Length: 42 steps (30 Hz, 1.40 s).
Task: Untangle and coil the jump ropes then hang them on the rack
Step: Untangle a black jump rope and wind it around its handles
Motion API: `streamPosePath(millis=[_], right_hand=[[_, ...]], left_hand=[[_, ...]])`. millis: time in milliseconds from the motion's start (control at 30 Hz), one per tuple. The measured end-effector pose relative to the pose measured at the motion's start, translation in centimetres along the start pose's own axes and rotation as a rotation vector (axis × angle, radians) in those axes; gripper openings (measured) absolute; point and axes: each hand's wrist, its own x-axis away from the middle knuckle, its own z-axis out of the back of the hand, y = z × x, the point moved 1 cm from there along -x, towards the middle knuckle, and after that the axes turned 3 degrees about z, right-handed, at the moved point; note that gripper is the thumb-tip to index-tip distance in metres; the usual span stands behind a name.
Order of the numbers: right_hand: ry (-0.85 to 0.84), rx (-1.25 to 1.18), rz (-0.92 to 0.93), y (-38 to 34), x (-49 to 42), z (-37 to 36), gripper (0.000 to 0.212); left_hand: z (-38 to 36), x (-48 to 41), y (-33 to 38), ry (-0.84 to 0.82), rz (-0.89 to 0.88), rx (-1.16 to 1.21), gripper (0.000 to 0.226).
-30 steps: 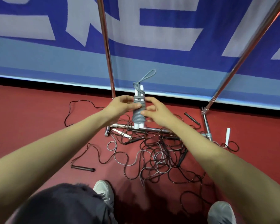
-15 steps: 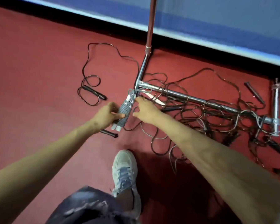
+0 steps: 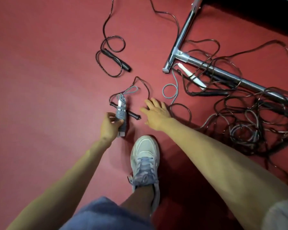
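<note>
My left hand (image 3: 109,126) grips a coiled grey jump rope (image 3: 121,114), its cord wound tightly round two white handles, with a small loop sticking out at the far end. It hovers low over the red floor, above a black handle (image 3: 134,115) lying there. My right hand (image 3: 155,112) is spread open just to the right, fingers over a thin dark rope (image 3: 146,90). A tangle of dark and grey ropes (image 3: 239,120) lies to the right over the metal rack base (image 3: 223,72).
Another black-handled rope (image 3: 116,59) lies looped on the floor farther off. A white handle (image 3: 190,75) rests beside the rack's foot. My white shoe (image 3: 145,156) stands just behind the hands. A dark strip runs along the top right corner.
My view has tipped down to the floor. The coiled grey rope went from chest height to near the floor, and my right hand has let go of it and opened.
</note>
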Motion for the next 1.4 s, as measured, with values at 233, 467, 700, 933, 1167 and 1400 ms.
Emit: streamPosePath(millis=[233,467,700,933,1167,1400], right_hand=[[0.217,-0.037,-0.153,5.9,1.4,0.7,0.062],[0.268,-0.052,-0.236,7.9,2.4,1.5,0.061],[0.375,-0.008,-0.073,3.7,1.5,0.7,0.053],[0.346,0.048,-0.112,0.3,-0.1,0.3,0.063],[0.293,0.044,-0.076,-0.1,-0.6,1.2,0.065],[0.414,-0.047,-0.118,4.7,5.1,3.2,0.060]], left_hand=[[-3.1,-0.9,3.2,-0.051,-0.174,-0.210,0.031],[-5.4,-3.4,8.9,-0.248,-0.314,-0.240,0.030],[-0.2,-1.8,1.5,-0.158,-0.163,-0.088,0.026],[-1.1,-3.0,1.0,-0.040,-0.229,-0.353,0.028],[-2.0,-2.5,2.5,0.012,-0.294,-0.453,0.041],[-6.4,1.6,8.0,0.071,-0.541,-0.489,0.040]])
